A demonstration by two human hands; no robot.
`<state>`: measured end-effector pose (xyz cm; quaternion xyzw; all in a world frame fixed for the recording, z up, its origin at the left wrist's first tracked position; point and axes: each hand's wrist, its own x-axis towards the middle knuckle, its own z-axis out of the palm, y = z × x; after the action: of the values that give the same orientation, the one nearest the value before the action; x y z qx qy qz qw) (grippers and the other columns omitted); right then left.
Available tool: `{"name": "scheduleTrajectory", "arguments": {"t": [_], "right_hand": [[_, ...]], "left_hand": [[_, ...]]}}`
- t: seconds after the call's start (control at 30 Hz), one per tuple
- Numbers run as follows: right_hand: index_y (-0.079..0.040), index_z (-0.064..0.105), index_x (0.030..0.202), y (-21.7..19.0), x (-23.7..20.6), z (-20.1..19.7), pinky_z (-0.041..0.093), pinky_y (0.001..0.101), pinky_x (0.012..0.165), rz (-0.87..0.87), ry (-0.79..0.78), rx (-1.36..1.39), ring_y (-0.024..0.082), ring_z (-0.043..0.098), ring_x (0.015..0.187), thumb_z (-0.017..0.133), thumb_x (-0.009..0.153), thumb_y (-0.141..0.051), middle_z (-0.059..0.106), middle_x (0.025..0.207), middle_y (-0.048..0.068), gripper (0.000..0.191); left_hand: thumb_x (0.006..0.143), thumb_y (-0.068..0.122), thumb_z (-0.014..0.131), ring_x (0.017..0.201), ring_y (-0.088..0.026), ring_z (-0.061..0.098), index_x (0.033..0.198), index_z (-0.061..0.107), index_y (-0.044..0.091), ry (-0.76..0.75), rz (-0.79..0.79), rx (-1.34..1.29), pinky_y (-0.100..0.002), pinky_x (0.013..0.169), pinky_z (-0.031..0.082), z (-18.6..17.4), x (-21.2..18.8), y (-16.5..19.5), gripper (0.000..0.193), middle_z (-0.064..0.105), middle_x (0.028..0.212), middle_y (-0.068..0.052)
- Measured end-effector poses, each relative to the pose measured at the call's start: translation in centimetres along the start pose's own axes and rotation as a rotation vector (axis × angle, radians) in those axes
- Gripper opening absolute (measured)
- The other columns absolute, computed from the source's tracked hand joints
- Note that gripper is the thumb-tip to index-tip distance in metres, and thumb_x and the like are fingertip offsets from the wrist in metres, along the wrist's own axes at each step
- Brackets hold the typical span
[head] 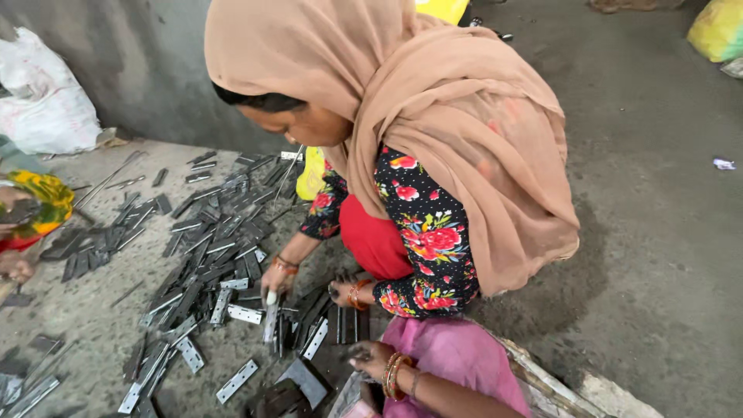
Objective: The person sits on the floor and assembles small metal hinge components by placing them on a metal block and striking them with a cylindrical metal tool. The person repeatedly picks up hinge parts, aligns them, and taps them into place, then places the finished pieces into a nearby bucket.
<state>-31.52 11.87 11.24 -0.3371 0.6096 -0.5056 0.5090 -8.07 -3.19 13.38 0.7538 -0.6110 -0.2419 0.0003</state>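
Note:
Flat metal hinge plates (205, 255), dark and silvery, lie scattered in a heap on the concrete floor (658, 255). My right hand (364, 356) reaches in from the bottom right with bangles on the wrist. Its darkened fingers curl just above the plates at the heap's near edge, and whether they hold one is hidden. A pink cloth (457, 348) lies over my lap beside the arm. My left hand is out of view. A co-worker in a tan headscarf (433, 101) and floral top crouches opposite, one hand (275, 282) on a silvery plate and the other hand (344, 292) on dark plates.
Another person's yellow patterned sleeve (35, 203) and hand (15, 268) show at the left edge. A white sack (42, 97) leans on the grey wall at the back left. A yellow bag (716, 31) sits top right. A rough wooden plank (557, 387) lies at the bottom right.

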Motion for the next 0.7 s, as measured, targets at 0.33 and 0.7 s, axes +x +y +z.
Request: {"name": "scheduleTrajectory", "arguments": {"t": [0.33,0.7], "right_hand": [[-0.01,0.069,0.119,-1.2,-1.1,0.4,0.056,0.0274,0.084,-0.141,-0.007,-0.117,0.009,0.066,0.096,0.077,0.09,-0.018,0.075,0.106,0.0,0.031],[-0.008,0.066,0.132,2.3,-0.5,1.0,0.058,0.0291,0.069,0.112,-0.051,0.055,0.014,0.067,0.082,0.069,0.099,-0.014,0.071,0.106,0.005,0.033]], "left_hand": [[0.092,0.041,0.071,0.098,-0.035,0.067,0.135,0.062,0.014,0.09,-0.141,-0.503,-0.047,0.087,0.054,0.8,-4.7,-7.5,0.051,0.074,0.116,-0.016],[0.085,0.025,0.081,0.094,-0.027,0.064,0.128,0.064,-0.003,0.427,-0.288,-1.504,-0.039,0.089,0.052,-1.9,-4.7,-10.7,0.054,0.073,0.114,-0.017]]}}
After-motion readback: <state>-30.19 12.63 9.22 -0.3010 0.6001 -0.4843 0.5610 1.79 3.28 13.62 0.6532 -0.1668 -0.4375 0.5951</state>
